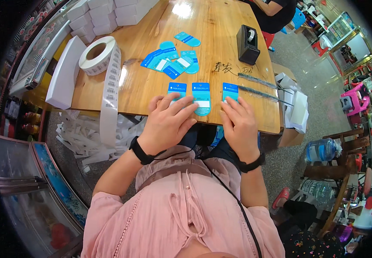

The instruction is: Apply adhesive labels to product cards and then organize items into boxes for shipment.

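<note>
One card (pixel 201 92) lies between my left hand (pixel 167 118) and right hand (pixel 241 124). Both rest unclenched on matching cards (pixel 230 89).

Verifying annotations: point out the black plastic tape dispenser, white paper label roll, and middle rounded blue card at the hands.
Black tape dispenser (pixel 247 54): head view, on its body.
White label roll (pixel 93 64): head view, flat face below the hole.
Middle blue card (pixel 204 104): head view, white panel.

Pretty cluttered room tbh, glossy honey-brown wooden table (pixel 220 26) with bright white glare (pixel 182 10) near its far end, speckled grey floor (pixel 297 53), hot-pink plastic stool (pixel 354 92) off to the right.
</note>
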The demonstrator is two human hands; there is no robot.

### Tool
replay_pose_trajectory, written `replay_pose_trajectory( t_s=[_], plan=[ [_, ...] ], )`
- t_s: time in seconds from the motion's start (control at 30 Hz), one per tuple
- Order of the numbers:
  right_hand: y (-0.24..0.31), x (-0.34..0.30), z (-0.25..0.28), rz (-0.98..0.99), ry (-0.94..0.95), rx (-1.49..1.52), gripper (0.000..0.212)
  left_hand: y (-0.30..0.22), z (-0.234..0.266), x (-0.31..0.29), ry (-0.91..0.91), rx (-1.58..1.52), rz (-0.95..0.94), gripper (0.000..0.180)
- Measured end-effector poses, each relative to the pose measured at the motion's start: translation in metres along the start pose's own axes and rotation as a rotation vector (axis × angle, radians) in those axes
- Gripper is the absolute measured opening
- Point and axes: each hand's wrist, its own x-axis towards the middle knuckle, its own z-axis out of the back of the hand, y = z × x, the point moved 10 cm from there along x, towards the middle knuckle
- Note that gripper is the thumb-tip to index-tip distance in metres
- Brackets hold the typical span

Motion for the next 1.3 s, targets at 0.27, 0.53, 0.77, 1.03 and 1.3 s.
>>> replay_pose_trajectory(
  t_s=[0.27, 0.53, 0.77, 1.03, 1.3],
  plan=[
    [0.015, 0.000, 0.001, 0.053, 0.003, 0.032, 0.024, 0.001, -0.004, 0.009, 0.021, -0.030, 0.006, 0.031],
    [0.007, -0.005, 0.003, 0.002, -0.059, 0.133, 0.025, 0.023, 0.021, -0.012, -0.105, -0.092, 0.054, 0.023],
    [0.015, -0.006, -0.001, 0.032, -0.039, 0.066, 0.024, 0.024, 0.021, -0.007, -0.128, -0.054, 0.049, 0.024],
    [0.019, -0.006, 0.001, 0.067, -0.003, 0.133, 0.024, 0.033, 0.053, -0.035, -0.194, -0.059, 0.083, 0.029],
    [0.037, -0.001, 0.005, 0.059, -0.089, 0.201, 0.024, 0.146, 0.128, -0.115, -0.420, -0.049, 0.664, 0.034]
  ],
)
